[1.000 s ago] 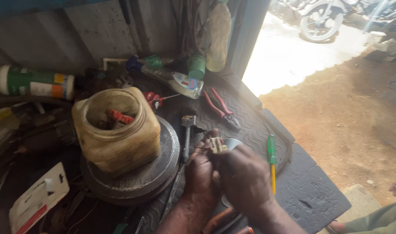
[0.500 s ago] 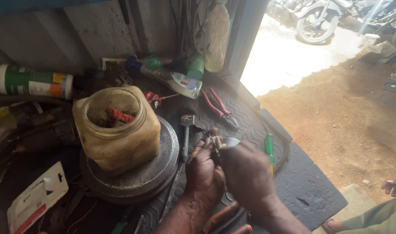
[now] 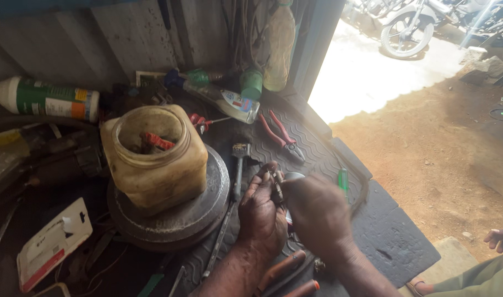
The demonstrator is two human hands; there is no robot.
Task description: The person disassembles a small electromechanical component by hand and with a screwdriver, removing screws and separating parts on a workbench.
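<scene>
The left hand [image 3: 261, 212] pinched a small metal part [image 3: 277, 186] between its fingertips, held just above the ribbed mat [image 3: 394, 242], near the middle of the bench. The right hand [image 3: 317, 214] was closed over the part from the right, its back to the camera; what its fingers gripped could not be told. The part was small and the pinch shallow, so a slip would likely drop it among the clutter or off the near edge onto the dirt. A yellowed jar [image 3: 158, 159] stood on a metal disc [image 3: 207, 209] just left of the hands; a jolt of the elbow could tip it. Red pliers [image 3: 281, 135] and a green screwdriver [image 3: 343, 179] lay beyond.
</scene>
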